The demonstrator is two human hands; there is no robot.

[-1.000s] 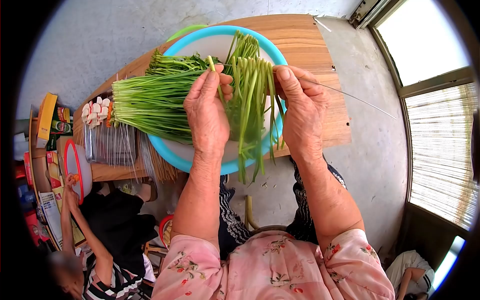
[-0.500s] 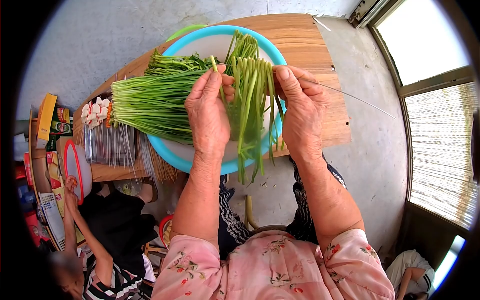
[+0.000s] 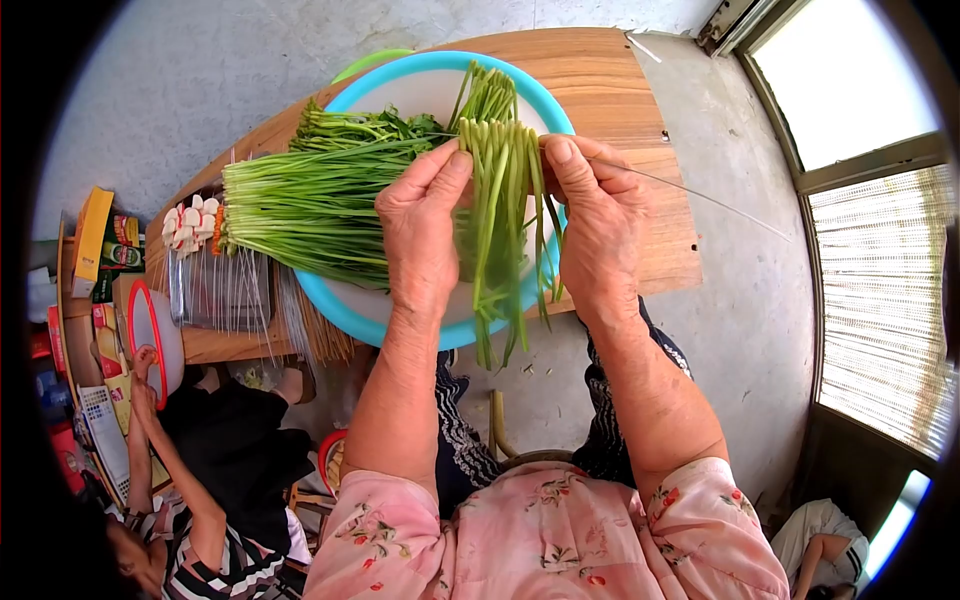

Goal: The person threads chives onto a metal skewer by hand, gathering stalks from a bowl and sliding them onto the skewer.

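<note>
Between my hands a row of long green stalks (image 3: pixel 493 215) hangs over a thin metal skewer (image 3: pixel 715 200), their pale ends uppermost and side by side. My left hand (image 3: pixel 425 225) is closed, thumb and forefinger pinching at the left end of this row. What lies exactly between these fingertips is partly hidden. With my right hand (image 3: pixel 600 215) I pinch the skewer just right of the stalks; its long bare part sticks out to the right. Below my hands is a white basin with a blue rim (image 3: pixel 550 95). A thick bundle of chives (image 3: pixel 305 210) lies across its left side.
Leafy green stems (image 3: pixel 345 128) lie behind the chives. Left on the wooden table (image 3: pixel 640 130) are a metal tray (image 3: pixel 215 285) with skewers and white-and-red pieces (image 3: pixel 192 225). A co-worker's hands (image 3: pixel 145 375) are at lower left, by a red-rimmed bowl (image 3: pixel 165 340).
My left hand has moved slightly right and down against the row. The single stalk standing up from its fingers no longer shows there. My right hand has barely moved.
</note>
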